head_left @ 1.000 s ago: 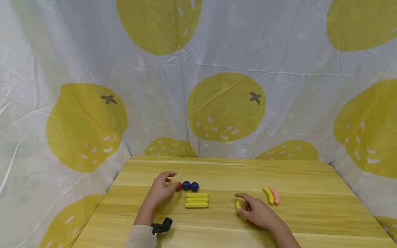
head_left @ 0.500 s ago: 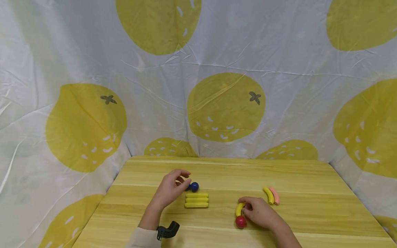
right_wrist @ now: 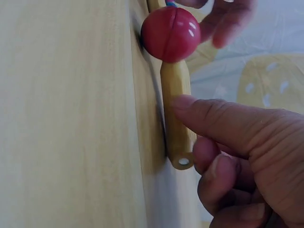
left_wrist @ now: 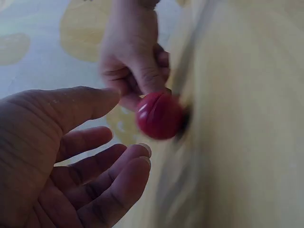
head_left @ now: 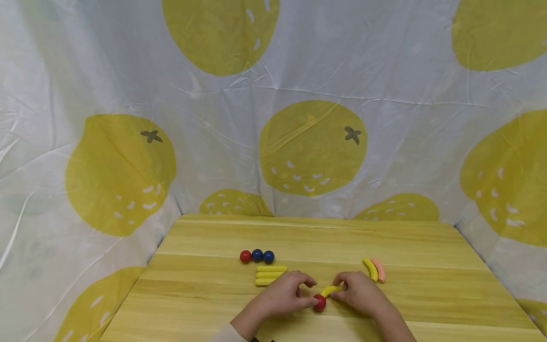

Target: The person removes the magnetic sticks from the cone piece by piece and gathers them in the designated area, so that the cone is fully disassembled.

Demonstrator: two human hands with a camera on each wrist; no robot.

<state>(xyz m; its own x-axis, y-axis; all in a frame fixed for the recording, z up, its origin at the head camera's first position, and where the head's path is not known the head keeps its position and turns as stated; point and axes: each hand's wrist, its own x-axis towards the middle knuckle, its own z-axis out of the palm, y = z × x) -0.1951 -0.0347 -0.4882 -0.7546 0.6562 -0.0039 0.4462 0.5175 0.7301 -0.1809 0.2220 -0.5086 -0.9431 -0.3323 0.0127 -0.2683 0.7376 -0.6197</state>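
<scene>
My right hand (head_left: 359, 290) pinches a curved yellow magnetic stick (right_wrist: 176, 88) between thumb and fingers. A small round magnet shows in the stick's near end in the right wrist view. At its other end sits a glossy red ball (left_wrist: 159, 115) with a seam around it. My left hand (head_left: 287, 295) is beside the ball, its thumb overlapping the ball's edge in the head view. In the left wrist view, the left thumb and fingers (left_wrist: 118, 190) are spread apart with nothing between them. Both hands are low over the wooden table (head_left: 427, 308).
Left of centre are another red ball (head_left: 245, 257) and two blue balls (head_left: 257, 255) in a row. Just in front lie straight yellow sticks (head_left: 271, 269), partly behind the left hand. Toward the right, a curved yellow stick (head_left: 370, 270) lies against a pink one (head_left: 378, 270).
My left hand has left the row of balls and come right and nearer, to the red ball on the stick. The right hand has swung the stick and ball leftward.
</scene>
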